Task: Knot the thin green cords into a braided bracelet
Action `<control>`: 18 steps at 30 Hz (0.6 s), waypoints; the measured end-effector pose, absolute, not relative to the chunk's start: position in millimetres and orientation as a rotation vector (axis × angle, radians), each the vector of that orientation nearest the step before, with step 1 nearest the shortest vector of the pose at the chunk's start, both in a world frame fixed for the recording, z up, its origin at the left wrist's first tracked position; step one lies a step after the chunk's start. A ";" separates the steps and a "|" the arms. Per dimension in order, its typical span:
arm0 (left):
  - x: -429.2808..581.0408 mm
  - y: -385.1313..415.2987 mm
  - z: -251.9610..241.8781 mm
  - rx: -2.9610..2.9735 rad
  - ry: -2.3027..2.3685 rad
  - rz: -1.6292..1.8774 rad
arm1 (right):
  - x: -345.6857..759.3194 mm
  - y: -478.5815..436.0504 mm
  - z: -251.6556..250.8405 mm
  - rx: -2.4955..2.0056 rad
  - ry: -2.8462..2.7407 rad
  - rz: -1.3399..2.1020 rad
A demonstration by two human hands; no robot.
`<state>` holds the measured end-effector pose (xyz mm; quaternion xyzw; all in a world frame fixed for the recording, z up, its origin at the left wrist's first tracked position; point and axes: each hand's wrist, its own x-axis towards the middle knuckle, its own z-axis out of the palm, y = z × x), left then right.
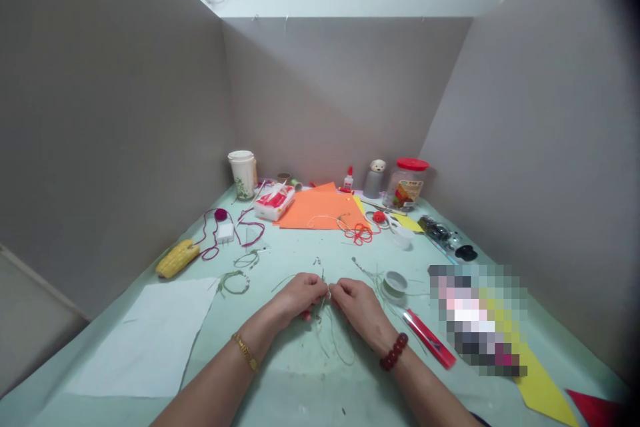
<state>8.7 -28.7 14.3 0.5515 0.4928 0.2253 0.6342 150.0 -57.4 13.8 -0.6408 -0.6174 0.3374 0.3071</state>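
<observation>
Because the left hand [300, 299] and right hand [357, 308] pinch the thin green cord [330, 340] between their fingertips just left of the small reel [395, 284], any loosened pinch could let its fine strands slip and tangle.

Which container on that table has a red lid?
The clear jar at the back, just right of the orange paper. The patterned cup at the back left has a white lid instead.
</observation>
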 end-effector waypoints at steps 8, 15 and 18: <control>8.2 -29.4 14.4 1.277 1.113 0.521 | 151.1 -54.9 6.0 -1.619 -1.666 0.891; 8.9 -30.7 14.4 1.297 1.135 0.536 | 148.4 -55.1 2.9 -1.590 -1.825 0.657; 9.3 -30.7 15.6 1.281 1.135 0.536 | 147.7 -57.1 8.0 -1.606 -1.702 0.804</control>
